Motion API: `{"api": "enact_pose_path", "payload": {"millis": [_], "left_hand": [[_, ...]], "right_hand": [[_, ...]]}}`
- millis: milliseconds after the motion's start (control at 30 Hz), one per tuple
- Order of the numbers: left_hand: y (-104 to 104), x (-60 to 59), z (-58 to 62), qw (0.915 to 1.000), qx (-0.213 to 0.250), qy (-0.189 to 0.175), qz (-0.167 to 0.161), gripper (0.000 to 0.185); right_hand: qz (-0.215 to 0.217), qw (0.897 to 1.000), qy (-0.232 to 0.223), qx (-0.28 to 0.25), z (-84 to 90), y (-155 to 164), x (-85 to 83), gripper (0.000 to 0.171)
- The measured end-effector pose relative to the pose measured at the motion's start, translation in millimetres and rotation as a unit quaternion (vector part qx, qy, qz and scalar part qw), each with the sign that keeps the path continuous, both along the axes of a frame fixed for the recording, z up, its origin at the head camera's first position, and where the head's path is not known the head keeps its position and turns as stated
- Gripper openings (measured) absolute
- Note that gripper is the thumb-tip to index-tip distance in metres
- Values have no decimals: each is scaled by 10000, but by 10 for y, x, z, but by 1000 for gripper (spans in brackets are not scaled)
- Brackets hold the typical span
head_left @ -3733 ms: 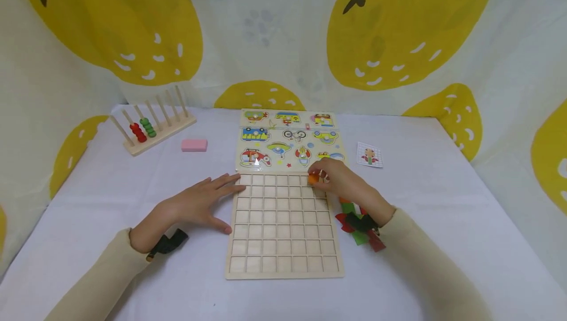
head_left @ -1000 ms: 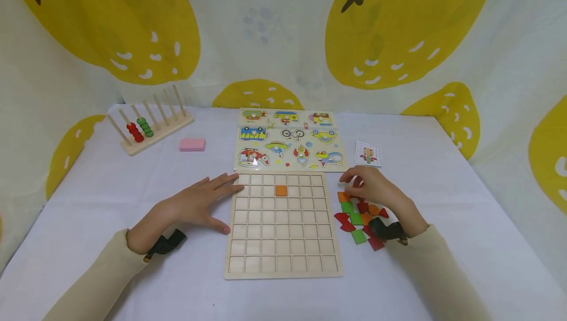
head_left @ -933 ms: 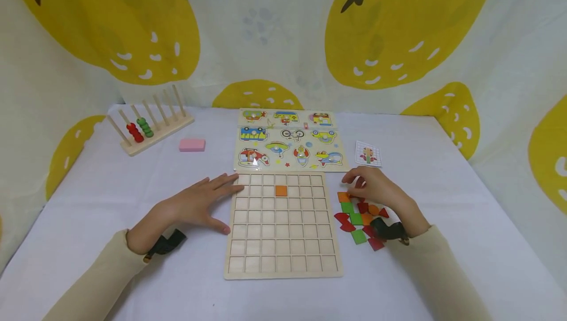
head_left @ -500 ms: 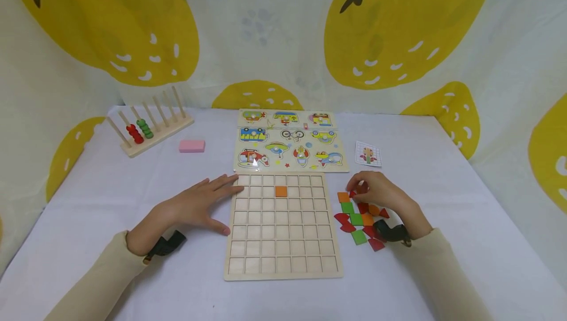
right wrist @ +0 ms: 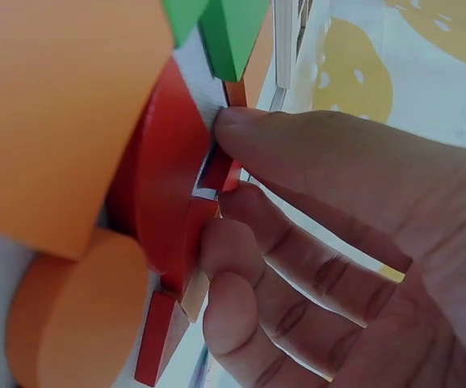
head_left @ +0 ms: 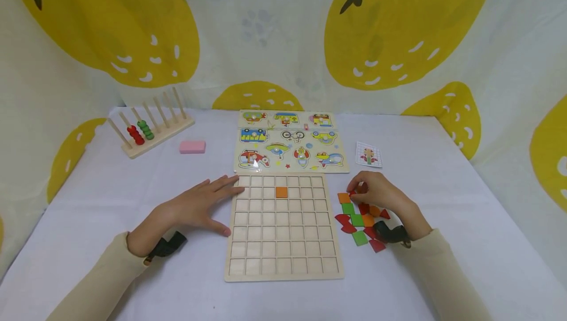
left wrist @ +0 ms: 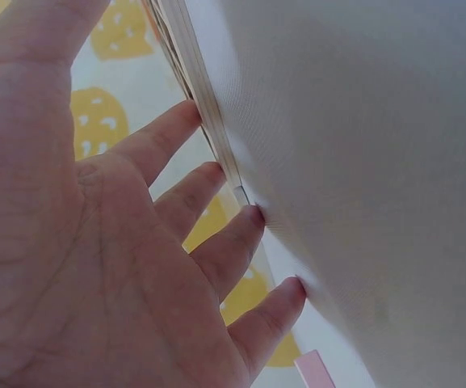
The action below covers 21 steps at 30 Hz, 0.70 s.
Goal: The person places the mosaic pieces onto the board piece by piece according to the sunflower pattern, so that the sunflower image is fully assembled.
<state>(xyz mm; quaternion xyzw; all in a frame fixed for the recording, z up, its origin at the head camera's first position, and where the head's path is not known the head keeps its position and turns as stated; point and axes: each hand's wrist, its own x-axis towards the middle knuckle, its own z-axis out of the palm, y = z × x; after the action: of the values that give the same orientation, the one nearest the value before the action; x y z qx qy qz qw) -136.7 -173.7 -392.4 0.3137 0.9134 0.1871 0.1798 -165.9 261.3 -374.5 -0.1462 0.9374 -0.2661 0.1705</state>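
- A wooden peg rack [head_left: 152, 123] stands at the far left of the white table [head_left: 443, 183], with red and green beads stacked on two of its pegs
- A pink block [head_left: 192, 146] lies on the cloth just right of the rack
- The left hand [head_left: 195, 206] lies flat on the table, fingers straight and spread, their tips touching the upper left edge of the grid board [head_left: 283, 257]; the left wrist view shows the fingertips [left wrist: 253, 217] against the board's rim
- One orange square tile [head_left: 281, 192] sits in the board's second row, in the fourth cell from the left
- Beyond the grid board lies a vehicle picture puzzle [head_left: 290, 141], its near edge just beside the board's far edge
- A heap of red, green and orange tiles [head_left: 361, 220] lies just right of the board
- The right hand [head_left: 381, 194] rests over the far end of the heap, thumb and forefinger pinching a small red tile [head_left: 352, 194]; the right wrist view shows that red piece [right wrist: 216, 170] between the fingertips
- A small pattern card [head_left: 369, 154] lies beyond the right hand, near the puzzle's right edge
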Motion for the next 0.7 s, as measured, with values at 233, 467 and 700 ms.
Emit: {"api": "enact_pose_path", "payload": {"millis": [233, 467, 700], "left_hand": [[-6, -1, -5, 10000, 40, 67, -57, 97], [-26, -13, -27, 9997, 95, 136, -173, 97], [-25, 4, -17, 9996, 137, 157, -185, 96]], "right_hand": [[15, 9999, 72, -124, 36, -14, -2, 13], [175, 9995, 107, -233, 34, -102, -18, 13], [457, 9981, 283, -310, 29, -242, -26, 10]]}}
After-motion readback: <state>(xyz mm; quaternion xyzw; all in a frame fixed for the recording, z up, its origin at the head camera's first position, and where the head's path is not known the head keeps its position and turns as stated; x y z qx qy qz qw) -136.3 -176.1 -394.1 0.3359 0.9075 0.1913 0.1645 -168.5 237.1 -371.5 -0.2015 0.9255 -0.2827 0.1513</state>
